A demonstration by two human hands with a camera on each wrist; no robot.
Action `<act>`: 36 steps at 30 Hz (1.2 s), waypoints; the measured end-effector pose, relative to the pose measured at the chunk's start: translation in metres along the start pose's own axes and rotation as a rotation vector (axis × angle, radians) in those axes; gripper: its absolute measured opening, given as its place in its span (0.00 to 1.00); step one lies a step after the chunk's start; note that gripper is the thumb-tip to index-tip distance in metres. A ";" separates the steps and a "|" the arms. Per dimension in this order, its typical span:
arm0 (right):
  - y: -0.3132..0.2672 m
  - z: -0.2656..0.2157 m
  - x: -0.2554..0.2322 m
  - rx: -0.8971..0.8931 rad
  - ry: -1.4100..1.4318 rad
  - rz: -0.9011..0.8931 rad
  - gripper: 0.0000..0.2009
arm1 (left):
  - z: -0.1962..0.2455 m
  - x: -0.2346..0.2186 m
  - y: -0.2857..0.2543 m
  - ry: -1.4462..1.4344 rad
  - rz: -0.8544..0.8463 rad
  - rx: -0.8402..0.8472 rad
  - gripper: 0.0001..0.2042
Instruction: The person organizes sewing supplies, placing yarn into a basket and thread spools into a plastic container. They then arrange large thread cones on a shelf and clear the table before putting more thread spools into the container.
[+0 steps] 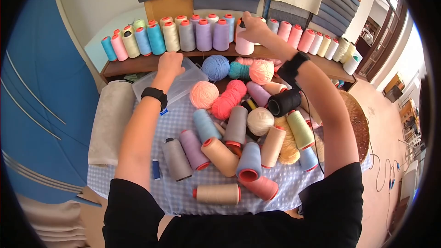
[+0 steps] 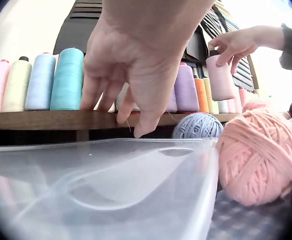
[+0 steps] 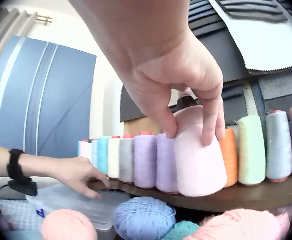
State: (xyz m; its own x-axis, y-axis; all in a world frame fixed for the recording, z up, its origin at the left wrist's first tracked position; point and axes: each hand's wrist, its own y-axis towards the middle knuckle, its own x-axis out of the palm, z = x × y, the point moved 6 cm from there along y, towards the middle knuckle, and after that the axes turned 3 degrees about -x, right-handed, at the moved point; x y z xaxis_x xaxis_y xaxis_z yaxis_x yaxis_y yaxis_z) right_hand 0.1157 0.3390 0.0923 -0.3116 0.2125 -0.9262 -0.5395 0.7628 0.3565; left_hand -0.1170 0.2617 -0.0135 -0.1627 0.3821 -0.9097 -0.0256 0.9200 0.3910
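Up at the row of thread cones, my right hand pinches a pale pink thread cone round its dark-tipped top. In the right wrist view the cone overlaps an orange cone and a lilac cone. My left hand rests at the front edge of the wooden shelf, fingers loosely bent and holding nothing. Below that hand lies a clear plastic box. Beside the box sit a blue yarn ball and a peach yarn ball.
Cones in many colours line the shelf, such as a turquoise one. More cones and yarn lie heaped on the checked tablecloth, with a black cone among them. A rolled grey cloth is at left, a wicker basket at right.
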 end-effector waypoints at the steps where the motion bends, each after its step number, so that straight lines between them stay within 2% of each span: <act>1: 0.007 0.007 0.008 0.047 0.035 0.021 0.26 | 0.000 0.001 0.000 -0.033 0.008 0.020 0.14; 3: 0.018 0.016 0.023 0.088 0.073 0.051 0.26 | -0.003 0.003 0.001 -0.059 0.025 0.039 0.14; 6: 0.030 0.025 0.038 0.031 0.095 0.147 0.29 | -0.003 0.003 0.002 -0.062 0.027 0.056 0.14; 10: 0.038 0.038 0.047 -0.031 0.122 0.175 0.30 | 0.000 -0.001 -0.001 -0.028 0.002 0.010 0.14; 12: 0.033 0.035 0.045 -0.104 0.159 0.191 0.31 | 0.000 0.000 0.002 -0.021 0.012 0.016 0.14; 15: 0.019 0.032 0.035 0.003 0.199 0.176 0.30 | 0.000 0.000 0.001 -0.011 0.008 0.017 0.14; 16: 0.012 0.027 0.025 0.005 0.124 0.234 0.27 | 0.001 -0.003 -0.001 -0.007 0.025 0.029 0.15; 17: 0.004 0.019 0.015 0.008 0.127 0.218 0.27 | 0.001 -0.001 -0.002 -0.012 0.009 0.028 0.15; 19: -0.016 -0.005 0.004 -0.093 0.029 0.050 0.23 | -0.001 0.000 -0.001 -0.017 0.039 0.034 0.14; 20: -0.032 -0.019 0.008 -0.202 0.005 -0.036 0.20 | 0.000 0.000 0.000 -0.018 0.030 0.035 0.14; 22: -0.080 -0.061 0.012 -0.391 0.083 -0.316 0.17 | 0.000 0.001 0.001 -0.020 0.019 0.031 0.14; 24: -0.124 -0.084 0.037 -0.513 -0.178 -0.613 0.20 | 0.000 0.002 0.002 -0.018 0.010 0.028 0.14; 26: -0.155 -0.091 0.049 -0.451 -0.103 -0.791 0.21 | 0.000 0.004 0.002 0.001 -0.010 0.020 0.14; 27: -0.158 -0.090 0.056 -0.445 -0.099 -0.790 0.21 | 0.001 0.005 0.001 0.003 -0.011 0.027 0.14; 29: -0.168 -0.090 0.073 -0.555 -0.062 -0.869 0.24 | 0.001 0.002 0.000 0.014 0.003 0.052 0.15; 31: -0.170 -0.089 0.077 -0.553 -0.060 -0.897 0.28 | 0.002 0.000 -0.001 0.020 -0.002 0.046 0.15; 33: -0.178 -0.087 0.088 -0.612 -0.119 -1.014 0.30 | 0.001 0.000 -0.001 0.027 -0.011 0.040 0.15; 36: -0.172 -0.089 0.091 -0.637 -0.018 -1.020 0.32 | 0.002 0.001 0.000 0.027 -0.021 0.042 0.15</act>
State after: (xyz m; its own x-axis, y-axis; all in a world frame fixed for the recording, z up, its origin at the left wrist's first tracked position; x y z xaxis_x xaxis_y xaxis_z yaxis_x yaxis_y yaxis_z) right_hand 0.1106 0.1722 -0.0421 0.4924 -0.3010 -0.8167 -0.8224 0.1464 -0.5497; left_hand -0.1154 0.2620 -0.0149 -0.1891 0.3603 -0.9135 0.0121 0.9310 0.3647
